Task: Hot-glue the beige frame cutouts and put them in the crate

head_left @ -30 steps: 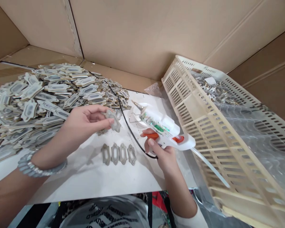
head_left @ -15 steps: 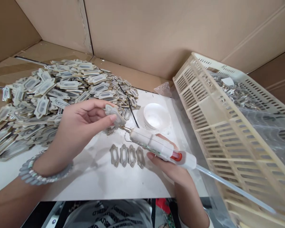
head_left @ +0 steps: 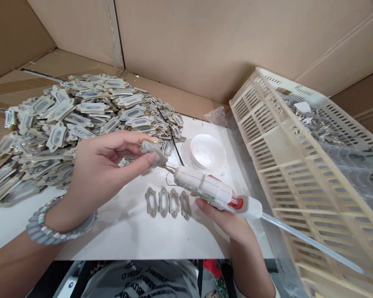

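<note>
**Glue gun nozzle meets the held piece**

Printed cloth at the bottom edge carries black lettering, cut off and upside down, too broken to read. Just beyond it the right hand (head_left: 226, 215) is closed around a white glue gun (head_left: 211, 192) with an orange trigger; a clear glue stick (head_left: 311, 244) trails out of its back toward the right. A second ago the gun lay farther back, over the small white bowl (head_left: 207, 151), with its tip well apart from the left hand; it has since swung in, and its metal nozzle now touches, or all but touches, the underside of the flat grey piece (head_left: 153, 151). That reads as glue going onto this piece now. The left hand (head_left: 105, 169), a beaded bracelet (head_left: 54, 225) on its wrist, pinches that piece between thumb and fingertips, held above the white worktop (head_left: 136, 236).

Between the two hands four like pieces (head_left: 168, 203) lie in a row, edge to edge, unmoved. A black cord (head_left: 174, 142) runs back past the bowl. Farther left sits a large heap of the same pieces (head_left: 65, 120); to the right a cream slotted crate (head_left: 298, 165) lined with clear plastic holds small metal parts. Cardboard walls (head_left: 205, 41) close the back. No brand shows on the gun.
</note>
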Available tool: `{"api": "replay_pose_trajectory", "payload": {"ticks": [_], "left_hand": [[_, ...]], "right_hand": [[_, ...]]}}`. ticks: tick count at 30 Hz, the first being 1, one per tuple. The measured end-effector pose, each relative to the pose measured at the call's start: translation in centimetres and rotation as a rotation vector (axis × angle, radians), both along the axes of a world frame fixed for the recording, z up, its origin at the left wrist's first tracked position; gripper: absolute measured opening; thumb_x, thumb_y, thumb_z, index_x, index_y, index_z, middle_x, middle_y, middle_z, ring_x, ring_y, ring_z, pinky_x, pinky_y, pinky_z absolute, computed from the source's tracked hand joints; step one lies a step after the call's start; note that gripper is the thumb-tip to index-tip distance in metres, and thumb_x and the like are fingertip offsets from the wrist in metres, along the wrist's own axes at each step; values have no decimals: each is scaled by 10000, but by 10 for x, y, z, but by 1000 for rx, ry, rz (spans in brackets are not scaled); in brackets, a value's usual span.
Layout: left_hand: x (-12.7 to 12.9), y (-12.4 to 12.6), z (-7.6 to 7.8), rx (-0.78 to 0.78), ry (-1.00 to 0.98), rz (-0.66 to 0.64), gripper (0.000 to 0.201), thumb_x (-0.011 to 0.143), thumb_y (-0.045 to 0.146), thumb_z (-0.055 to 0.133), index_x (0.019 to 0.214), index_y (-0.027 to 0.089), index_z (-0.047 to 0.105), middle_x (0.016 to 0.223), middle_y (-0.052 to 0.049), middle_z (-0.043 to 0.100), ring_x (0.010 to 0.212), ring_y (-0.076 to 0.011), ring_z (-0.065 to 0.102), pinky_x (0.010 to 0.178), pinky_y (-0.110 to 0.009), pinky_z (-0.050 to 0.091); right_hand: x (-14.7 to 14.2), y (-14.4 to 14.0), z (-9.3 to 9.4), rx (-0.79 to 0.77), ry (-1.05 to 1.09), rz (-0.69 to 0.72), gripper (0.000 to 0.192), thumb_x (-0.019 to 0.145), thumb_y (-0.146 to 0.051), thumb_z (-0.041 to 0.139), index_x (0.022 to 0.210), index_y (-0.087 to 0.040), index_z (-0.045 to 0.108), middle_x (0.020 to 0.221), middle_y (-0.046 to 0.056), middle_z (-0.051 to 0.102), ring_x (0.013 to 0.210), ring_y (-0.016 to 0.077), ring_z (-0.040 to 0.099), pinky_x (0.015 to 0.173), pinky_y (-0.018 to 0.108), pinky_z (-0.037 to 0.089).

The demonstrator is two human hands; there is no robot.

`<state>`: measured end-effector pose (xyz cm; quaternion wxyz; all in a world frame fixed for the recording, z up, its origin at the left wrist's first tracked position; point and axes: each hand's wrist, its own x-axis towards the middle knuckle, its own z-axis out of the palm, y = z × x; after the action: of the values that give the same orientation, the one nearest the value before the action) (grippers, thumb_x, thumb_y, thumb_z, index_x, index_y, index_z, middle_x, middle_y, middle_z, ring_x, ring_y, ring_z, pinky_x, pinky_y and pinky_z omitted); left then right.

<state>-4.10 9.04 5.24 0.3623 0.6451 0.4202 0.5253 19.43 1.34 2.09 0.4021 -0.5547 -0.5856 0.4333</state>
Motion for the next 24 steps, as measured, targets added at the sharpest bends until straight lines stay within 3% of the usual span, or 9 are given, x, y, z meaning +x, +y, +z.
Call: {"api": "replay_pose_trajectory", "payload": {"ticks": [6,12,17,24], "left_hand": [[2,-2,-1,105,23,4,200,780,161,785,943,277,781,768,85,744,674,-26,641,633,-69,527],[1,0,-4,132,38,1,199,790,176,781,958,283,780,747,84,737,661,-32,643,652,-83,544],[0,2,-6,100,22,13,196,780,202,786,957,286,781,764,65,747,642,-49,648,584,-97,536],[-2,3,-7,-26,-39,42,185,749,237,805,931,224,771,693,30,686,592,-74,609,531,-141,503]], "right_hand": [[-2,-3,4,-143,53,-64,154,745,-373,716,763,-252,622,670,-7,644,584,173,623,520,266,542],[-2,-4,5,-164,29,-86,183,723,-373,715,711,-246,584,652,-10,597,579,153,558,515,255,492],[-1,-2,4,-158,33,-95,198,704,-372,707,685,-248,554,609,-23,547,545,138,486,488,252,446],[1,-2,3,-101,26,-103,173,745,-382,724,763,-238,631,689,3,639,597,161,564,534,270,494]]}}
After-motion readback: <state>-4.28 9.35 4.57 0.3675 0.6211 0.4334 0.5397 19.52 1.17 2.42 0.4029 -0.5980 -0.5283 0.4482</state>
